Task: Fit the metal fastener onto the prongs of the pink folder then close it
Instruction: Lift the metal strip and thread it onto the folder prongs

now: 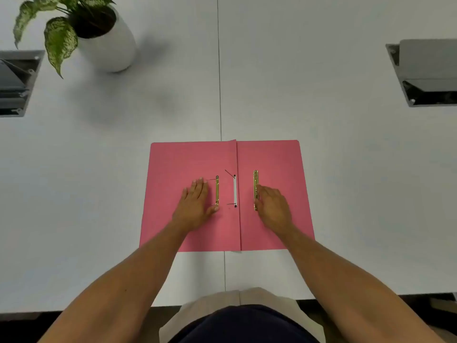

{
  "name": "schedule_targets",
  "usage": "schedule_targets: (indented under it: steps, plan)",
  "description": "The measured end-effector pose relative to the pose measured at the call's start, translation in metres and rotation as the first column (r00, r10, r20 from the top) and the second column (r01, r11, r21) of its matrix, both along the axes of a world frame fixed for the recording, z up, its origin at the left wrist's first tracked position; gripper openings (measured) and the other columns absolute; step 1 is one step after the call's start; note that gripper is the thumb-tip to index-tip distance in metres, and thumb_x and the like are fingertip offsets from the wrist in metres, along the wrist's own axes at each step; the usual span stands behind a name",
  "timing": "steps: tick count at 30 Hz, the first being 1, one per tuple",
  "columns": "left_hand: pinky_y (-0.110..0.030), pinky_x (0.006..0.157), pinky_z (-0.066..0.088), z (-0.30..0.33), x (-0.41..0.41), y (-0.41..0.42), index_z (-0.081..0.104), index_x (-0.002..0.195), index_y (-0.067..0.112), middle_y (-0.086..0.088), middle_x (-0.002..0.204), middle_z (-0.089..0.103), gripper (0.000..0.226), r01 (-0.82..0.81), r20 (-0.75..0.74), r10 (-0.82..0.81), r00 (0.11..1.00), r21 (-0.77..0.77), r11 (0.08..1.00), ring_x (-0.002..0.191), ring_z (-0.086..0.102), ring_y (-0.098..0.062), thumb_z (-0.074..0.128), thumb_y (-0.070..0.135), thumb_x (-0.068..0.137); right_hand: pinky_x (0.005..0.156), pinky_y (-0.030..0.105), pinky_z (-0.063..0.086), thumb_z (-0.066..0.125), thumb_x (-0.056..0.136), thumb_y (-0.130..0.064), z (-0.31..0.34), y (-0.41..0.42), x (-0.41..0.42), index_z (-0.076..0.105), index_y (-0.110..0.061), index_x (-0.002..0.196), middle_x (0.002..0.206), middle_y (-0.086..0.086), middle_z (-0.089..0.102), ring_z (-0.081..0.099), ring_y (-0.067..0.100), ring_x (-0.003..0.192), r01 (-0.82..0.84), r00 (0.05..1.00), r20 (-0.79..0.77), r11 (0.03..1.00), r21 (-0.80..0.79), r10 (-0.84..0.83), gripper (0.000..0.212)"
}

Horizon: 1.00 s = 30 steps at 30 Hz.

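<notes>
A pink folder (173, 159) lies open flat on the white table. Near its centre fold sits a white strip (235, 190) with two thin prongs sticking out to the left. A gold metal fastener piece (217, 190) lies on the left flap, and my left hand (194, 206) rests flat beside it, thumb touching its near end. A second gold bar (255, 179) lies on the right flap. The fingertips of my right hand (273, 206) touch the bar's near half, and the hand covers part of it.
A potted plant in a white pot (108, 45) stands at the far left. Two cable hatches are set into the table: a hatch at far left (17, 82) and a hatch at far right (425, 73). A seam (219, 70) runs down the table's middle.
</notes>
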<state>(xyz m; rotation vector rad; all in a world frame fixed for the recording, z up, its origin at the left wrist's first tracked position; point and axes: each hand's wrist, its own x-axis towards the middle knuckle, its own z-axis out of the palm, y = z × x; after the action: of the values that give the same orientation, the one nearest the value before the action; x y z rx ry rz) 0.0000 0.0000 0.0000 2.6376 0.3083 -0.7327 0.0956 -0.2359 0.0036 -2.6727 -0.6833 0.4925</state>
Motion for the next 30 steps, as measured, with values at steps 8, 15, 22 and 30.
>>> schedule_targets:
  steps: [8, 15, 22, 30]
  plan:
    - [-0.048, 0.121, -0.006, -0.020, 0.003, -0.007, -0.004, 0.154, 0.016, -0.005, 0.164, -0.013, 0.072, -0.004, 0.027, 0.004, 1.000, 0.018, 1.000, 0.151, -0.013, -0.027, 0.018, 0.055, 0.098, 0.082, 0.039, 0.048, 0.051, 0.096, -0.020, -0.002, 0.016, 0.025, 0.049, -0.010, 0.135, 0.107, 0.014, 0.064, 0.055, 0.030, 0.097, 0.077, 0.997, -0.021, 0.997, 0.006, -0.076, 0.040]
    - [-0.048, 0.118, -0.018, -0.030, -0.002, -0.009, -0.021, 0.149, 0.019, -0.003, 0.155, -0.032, 0.077, 0.025, 0.042, -0.027, 0.999, 0.052, 0.998, 0.144, -0.029, -0.026, -0.008, 0.061, 0.086, 0.073, 0.040, 0.049, 0.045, 0.098, -0.015, -0.009, 0.022, 0.035, 0.048, -0.012, 0.137, 0.100, 0.015, 0.063, 0.056, 0.031, 0.089, 0.081, 0.997, 0.015, 0.996, -0.033, -0.081, 0.039]
    - [-0.045, 0.115, -0.023, -0.037, -0.002, -0.009, -0.024, 0.147, 0.021, -0.002, 0.154, -0.035, 0.068, 0.019, 0.051, -0.021, 0.998, 0.044, 0.999, 0.143, -0.032, -0.025, 0.014, 0.052, 0.100, 0.067, 0.037, 0.049, 0.049, 0.094, -0.007, -0.009, 0.028, 0.050, 0.066, -0.007, 0.113, 0.094, 0.015, 0.065, 0.059, 0.032, 0.084, 0.116, 0.993, 0.039, 0.993, -0.004, -0.115, 0.026]
    - [-0.046, 0.116, -0.022, -0.040, -0.001, -0.008, -0.024, 0.148, 0.021, -0.002, 0.154, -0.036, 0.069, 0.018, 0.050, -0.020, 0.999, 0.040, 0.999, 0.143, -0.034, -0.025, 0.014, 0.052, 0.100, 0.057, 0.029, 0.036, 0.051, 0.089, 0.000, -0.009, 0.030, 0.064, 0.066, -0.006, 0.093, 0.087, 0.012, 0.067, 0.058, 0.026, 0.072, -0.011, 0.993, 0.120, 0.997, -0.081, 0.021, 0.017]
